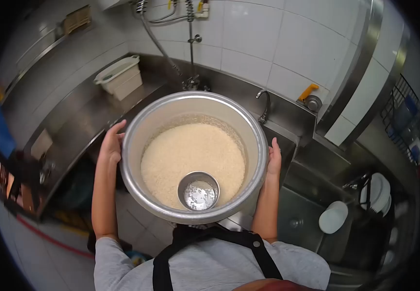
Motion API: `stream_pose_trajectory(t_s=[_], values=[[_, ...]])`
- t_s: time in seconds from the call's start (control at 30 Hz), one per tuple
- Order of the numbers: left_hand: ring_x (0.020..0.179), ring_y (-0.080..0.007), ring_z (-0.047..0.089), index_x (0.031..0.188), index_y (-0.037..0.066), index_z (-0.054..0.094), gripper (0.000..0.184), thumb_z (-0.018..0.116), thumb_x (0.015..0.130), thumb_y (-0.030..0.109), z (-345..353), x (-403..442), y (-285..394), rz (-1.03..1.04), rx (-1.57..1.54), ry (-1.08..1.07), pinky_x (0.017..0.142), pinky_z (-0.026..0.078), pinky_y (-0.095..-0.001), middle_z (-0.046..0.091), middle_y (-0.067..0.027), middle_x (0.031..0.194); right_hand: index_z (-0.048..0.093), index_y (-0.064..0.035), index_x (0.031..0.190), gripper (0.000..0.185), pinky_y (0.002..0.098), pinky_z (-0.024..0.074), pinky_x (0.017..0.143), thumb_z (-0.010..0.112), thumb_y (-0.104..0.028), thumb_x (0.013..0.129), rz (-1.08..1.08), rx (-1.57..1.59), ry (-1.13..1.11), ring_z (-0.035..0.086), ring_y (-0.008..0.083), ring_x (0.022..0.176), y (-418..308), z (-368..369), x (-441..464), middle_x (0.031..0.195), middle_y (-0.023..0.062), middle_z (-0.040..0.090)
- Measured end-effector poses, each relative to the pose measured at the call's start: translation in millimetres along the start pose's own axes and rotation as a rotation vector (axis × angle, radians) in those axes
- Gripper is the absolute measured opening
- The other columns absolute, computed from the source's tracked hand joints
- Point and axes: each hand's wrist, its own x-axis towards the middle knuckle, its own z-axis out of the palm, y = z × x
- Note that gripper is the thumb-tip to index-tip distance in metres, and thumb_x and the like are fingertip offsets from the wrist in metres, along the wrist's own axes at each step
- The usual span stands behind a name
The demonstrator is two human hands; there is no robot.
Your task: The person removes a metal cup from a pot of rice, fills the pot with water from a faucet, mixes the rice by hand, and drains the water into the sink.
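A large round metal pot (pixel 190 107) is held up in front of my body, between both hands. Pale uncooked rice (pixel 190 150) fills its lower part. A small metal cup (pixel 198 191) rests on the rice near the pot's front wall, with some grains inside. My left hand (pixel 112 141) grips the pot's outer left side, thumb near the rim. On the opposite side, my right hand (pixel 274 157) presses against the outer wall with its fingers pointing up. The undersides of both hands' grips are partly hidden by the pot.
Behind the pot, a steel sink counter carries a tap (pixel 265 105) and a hose sprayer (pixel 176 68). A beige bin (pixel 120 77) stands on the left counter. White bowls (pixel 333 217) and plates (pixel 377 191) lie in the right sink area. An orange-handled tool (pixel 308 92) is by the wall.
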Motion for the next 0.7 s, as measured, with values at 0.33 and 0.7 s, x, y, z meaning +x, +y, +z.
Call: stream_pose_trajectory(t_s=[0.33, 0.7], values=[[0.1, -0.0294, 0.049, 0.11, -0.009, 0.05, 0.074, 0.067, 0.065, 0.047, 27.0, 242.8, 38.6, -0.139, 0.182, -0.252, 0.089, 0.037, -0.0363, 0.051, -0.023, 0.111, 0.059, 0.0035, 0.097, 0.037, 0.0278, 0.0469, 0.069, 0.054, -0.032, 0.085, -0.219, -0.051, 0.735, 0.06, 0.0176, 0.078, 95.5, 42.2, 56.4, 0.091, 0.0106, 0.062], [0.086, -0.0242, 0.056, 0.101, -0.005, 0.053, 0.058, 0.069, 0.068, 0.04, 35.3, 331.3, -5.1, -0.167, 0.191, -0.363, 0.075, 0.044, -0.0319, 0.057, -0.0171, 0.093, 0.059, 0.0029, 0.083, 0.03, 0.024, 0.043, 0.06, 0.061, -0.027, 0.083, -0.25, -0.389, 1.007, 0.055, 0.0111, 0.065, 151.7, 34.5, 74.7, 0.077, 0.007, 0.061]])
